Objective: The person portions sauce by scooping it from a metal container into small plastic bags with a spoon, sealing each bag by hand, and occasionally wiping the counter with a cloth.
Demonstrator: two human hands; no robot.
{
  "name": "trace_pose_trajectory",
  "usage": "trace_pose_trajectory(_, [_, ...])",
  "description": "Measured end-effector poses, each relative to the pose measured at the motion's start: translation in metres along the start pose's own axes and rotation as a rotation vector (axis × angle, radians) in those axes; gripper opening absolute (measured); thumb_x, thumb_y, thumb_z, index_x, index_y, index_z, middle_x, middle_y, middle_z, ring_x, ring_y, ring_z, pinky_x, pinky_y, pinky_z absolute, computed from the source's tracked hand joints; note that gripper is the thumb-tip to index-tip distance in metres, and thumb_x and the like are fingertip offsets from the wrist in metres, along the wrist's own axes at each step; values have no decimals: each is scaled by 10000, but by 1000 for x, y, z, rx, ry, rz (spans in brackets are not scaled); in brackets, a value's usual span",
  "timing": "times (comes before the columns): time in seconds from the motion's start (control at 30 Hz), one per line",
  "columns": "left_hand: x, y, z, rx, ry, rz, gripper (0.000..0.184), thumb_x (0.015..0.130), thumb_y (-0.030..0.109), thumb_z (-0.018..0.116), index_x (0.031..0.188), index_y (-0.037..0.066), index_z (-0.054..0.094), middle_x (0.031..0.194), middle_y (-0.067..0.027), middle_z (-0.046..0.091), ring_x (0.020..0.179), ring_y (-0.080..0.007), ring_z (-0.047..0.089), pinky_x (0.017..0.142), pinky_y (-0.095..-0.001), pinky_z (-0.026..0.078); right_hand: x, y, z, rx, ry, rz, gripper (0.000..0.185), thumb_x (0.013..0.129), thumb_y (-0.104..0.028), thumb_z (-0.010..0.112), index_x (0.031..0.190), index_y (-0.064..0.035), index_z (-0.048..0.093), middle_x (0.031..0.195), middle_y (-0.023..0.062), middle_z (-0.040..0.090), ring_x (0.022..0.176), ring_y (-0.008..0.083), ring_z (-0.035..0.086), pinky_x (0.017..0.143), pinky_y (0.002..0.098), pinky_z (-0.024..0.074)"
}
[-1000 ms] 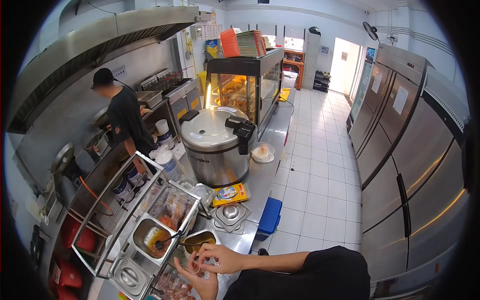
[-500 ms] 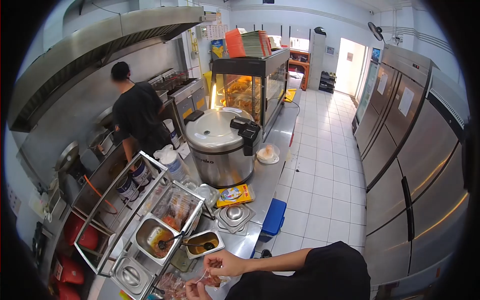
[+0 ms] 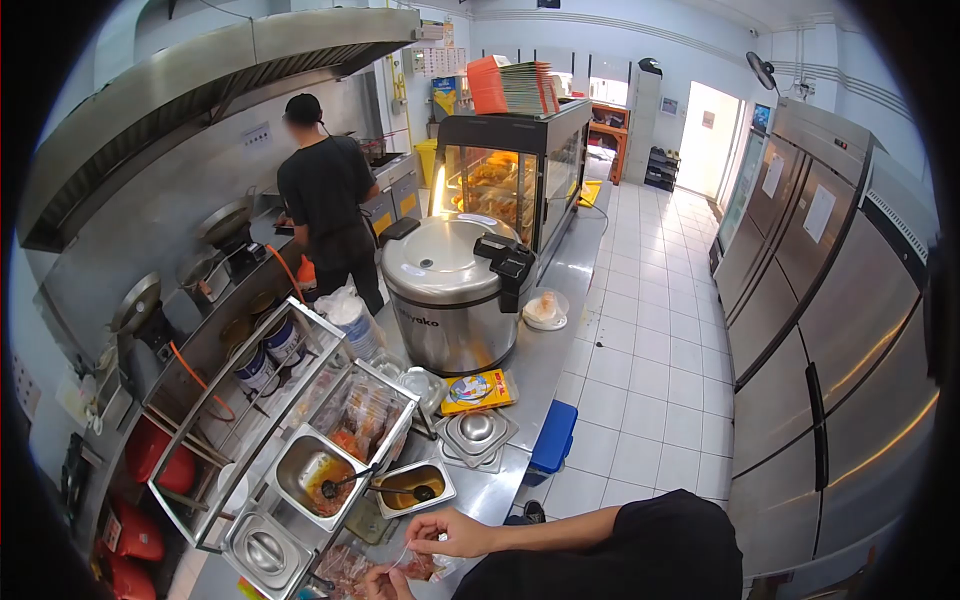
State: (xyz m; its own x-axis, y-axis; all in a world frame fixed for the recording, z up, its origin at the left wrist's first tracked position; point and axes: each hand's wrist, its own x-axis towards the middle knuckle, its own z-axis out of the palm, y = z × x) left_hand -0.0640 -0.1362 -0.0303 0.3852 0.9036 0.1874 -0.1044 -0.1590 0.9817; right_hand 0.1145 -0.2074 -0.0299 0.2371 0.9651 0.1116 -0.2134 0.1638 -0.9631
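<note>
At the bottom of the view, my right hand (image 3: 452, 533) reaches in from the right, its thumb and fingers pinching a thin white string (image 3: 403, 556). The string runs down to my left hand (image 3: 388, 583), which is partly cut off by the frame's lower edge and closed on the other end. Beside my fingers is a clear plastic bag (image 3: 419, 567) with reddish-brown contents; whether the string is around it I cannot tell. More bagged reddish food (image 3: 345, 568) lies left of my hands. Just above is a steel pan (image 3: 446, 474) with dark sauce and a black ladle (image 3: 424, 493).
A glass-framed rack holds a deep steel pan (image 3: 291, 470) and a lidded one (image 3: 262, 552). A large rice cooker (image 3: 450, 335) and a lit food display case (image 3: 560, 180) stand along the counter. A co-worker (image 3: 325, 190) in black stands at the stoves. Steel refrigerators (image 3: 790, 250) line the right.
The co-worker has straightened up and moved back and right, away from the cans. My hands remain close together on the string, with little movement.
</note>
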Motion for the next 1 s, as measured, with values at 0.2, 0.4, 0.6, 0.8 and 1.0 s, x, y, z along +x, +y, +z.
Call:
trace_pose_trajectory(0.2, [1,-2,-3,16,-4,-44,69,973,58,671,997,1,639,927,-57,644,835,-164,608,792,-311,515,-8,-6,-8,42,-23,17,173,1001,-162,672,1097,-21,639,969,-9,656,875,35,608,792,222,493])
trace_pose_trajectory(0.4, [5,1,-1,-86,-80,-30,83,960,56,690,970,-9,640,933,-75,645,832,-174,612,794,-320,522,-15,-7,-7,26,46,-25,126,984,-140,684,1044,-31,659,997,-24,638,866,31,581,757,213,476])
trace_pose_trajectory(0.6, [2,8,-1,-87,-99,10,90,938,44,710,968,-10,644,951,-87,646,865,-186,609,804,-319,517,-10,-6,-6,14,19,-155,115,977,-141,688,1009,-35,656,1021,-6,570,781,33,532,643,201,421])
trace_pose_trajectory(0.8, [6,1,-13,-22,-147,149,75,937,33,696,967,-10,643,986,-107,644,887,-196,604,800,-322,510,-6,-14,-2,-217,-46,-165,103,963,-136,702,979,-40,670,980,5,582,763,52,529,584,198,383])
trace_pose_trajectory(1.0, [1,-6,-13,-90,-138,124,57,938,15,677,951,-7,627,1007,-132,640,936,-228,615,810,-341,529,-2,-22,4,-204,-134,-224,93,937,-133,742,973,-48,732,959,14,590,763,56,528,606,206,398])
